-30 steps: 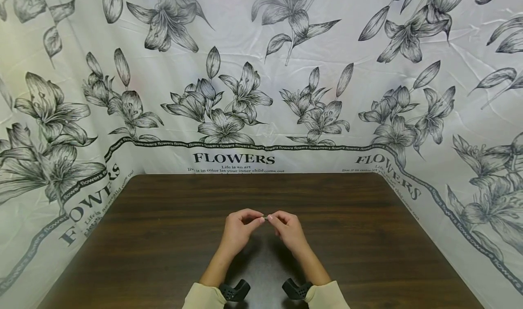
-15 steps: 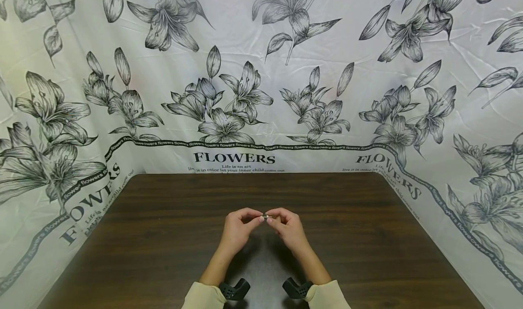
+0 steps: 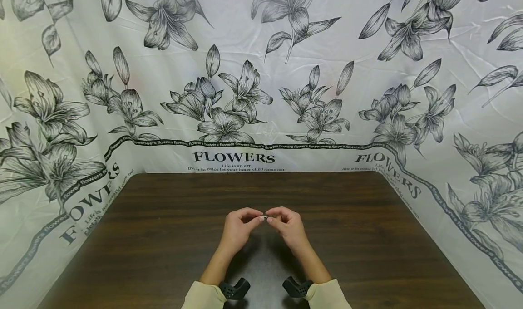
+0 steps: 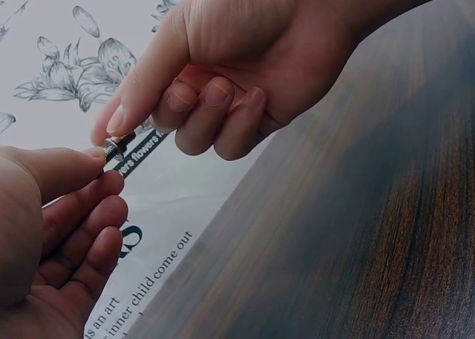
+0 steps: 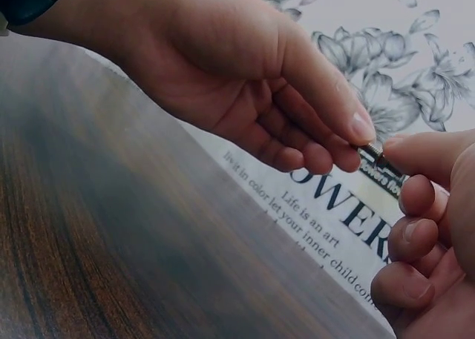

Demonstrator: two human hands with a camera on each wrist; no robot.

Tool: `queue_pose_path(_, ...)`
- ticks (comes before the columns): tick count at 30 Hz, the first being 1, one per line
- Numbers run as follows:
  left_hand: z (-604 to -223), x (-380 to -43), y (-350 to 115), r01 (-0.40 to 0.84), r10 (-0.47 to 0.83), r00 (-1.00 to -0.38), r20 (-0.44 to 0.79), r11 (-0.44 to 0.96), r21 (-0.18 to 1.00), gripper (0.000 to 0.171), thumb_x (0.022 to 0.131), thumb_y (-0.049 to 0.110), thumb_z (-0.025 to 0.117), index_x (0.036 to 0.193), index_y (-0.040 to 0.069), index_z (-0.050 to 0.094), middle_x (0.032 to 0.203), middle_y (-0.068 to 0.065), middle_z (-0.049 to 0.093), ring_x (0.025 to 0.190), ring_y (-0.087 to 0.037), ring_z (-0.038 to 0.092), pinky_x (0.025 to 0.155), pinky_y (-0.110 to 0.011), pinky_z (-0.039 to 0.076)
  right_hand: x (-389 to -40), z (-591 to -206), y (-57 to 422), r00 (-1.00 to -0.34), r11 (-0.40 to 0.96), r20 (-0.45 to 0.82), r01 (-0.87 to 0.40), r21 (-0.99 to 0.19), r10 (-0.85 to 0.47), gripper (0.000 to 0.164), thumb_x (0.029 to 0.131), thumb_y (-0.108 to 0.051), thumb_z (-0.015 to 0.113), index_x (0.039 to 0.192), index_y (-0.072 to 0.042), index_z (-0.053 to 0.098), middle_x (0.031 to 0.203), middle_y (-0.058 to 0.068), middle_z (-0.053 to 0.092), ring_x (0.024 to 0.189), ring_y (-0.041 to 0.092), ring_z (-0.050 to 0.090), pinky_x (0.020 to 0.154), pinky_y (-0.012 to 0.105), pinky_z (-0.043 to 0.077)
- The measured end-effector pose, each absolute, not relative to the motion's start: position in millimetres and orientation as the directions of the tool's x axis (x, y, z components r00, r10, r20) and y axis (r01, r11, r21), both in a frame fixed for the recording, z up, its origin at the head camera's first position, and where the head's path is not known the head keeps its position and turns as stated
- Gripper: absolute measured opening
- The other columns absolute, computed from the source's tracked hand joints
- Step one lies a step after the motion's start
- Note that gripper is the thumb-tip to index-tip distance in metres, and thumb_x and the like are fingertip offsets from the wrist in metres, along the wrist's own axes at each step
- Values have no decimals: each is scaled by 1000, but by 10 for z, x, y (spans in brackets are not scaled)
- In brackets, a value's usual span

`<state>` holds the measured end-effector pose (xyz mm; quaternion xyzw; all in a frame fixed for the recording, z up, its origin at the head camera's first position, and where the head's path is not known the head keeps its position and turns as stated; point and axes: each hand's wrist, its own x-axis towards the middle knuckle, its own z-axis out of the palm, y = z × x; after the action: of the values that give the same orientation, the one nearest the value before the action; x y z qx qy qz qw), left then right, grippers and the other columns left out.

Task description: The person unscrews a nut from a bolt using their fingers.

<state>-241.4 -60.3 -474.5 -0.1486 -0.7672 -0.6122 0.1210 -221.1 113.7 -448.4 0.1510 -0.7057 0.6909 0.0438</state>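
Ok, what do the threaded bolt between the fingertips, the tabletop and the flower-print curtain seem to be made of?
Threaded bolt: probably metal, shiny; bright glints along its threads.
Tabletop: wood or wood-look laminate, satin finish; streaky grain and soft reflections.
Flower-print curtain: likely thin synthetic fabric, slightly glossy; wrinkles catch light.
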Motion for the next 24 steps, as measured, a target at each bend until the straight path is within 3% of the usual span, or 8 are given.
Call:
queue_pose_path(18, -4717, -2403, -601, 334, 74, -943, 326, 197, 922, 5, 82, 14, 79, 87, 15, 76, 83, 5, 72, 79, -14, 68, 73, -31, 54, -2247, -4536, 1150, -958, 36, 220, -230, -973, -184, 18, 91, -2, 66, 104, 10, 67, 59, 0, 45, 48, 6, 40, 46, 19, 33)
queue_pose_path(24, -4710, -2397, -596, 316, 67, -949, 309, 208, 926, 9, 83, 12, 78, 90, 8, 76, 84, 3, 72, 80, -14, 67, 74, -30, 53, -2228, -4514, 1143, -966, 54, 178, -191, -980, -187, 18, 93, -4, 64, 101, 12, 66, 61, 3, 47, 50, 8, 43, 47, 20, 36)
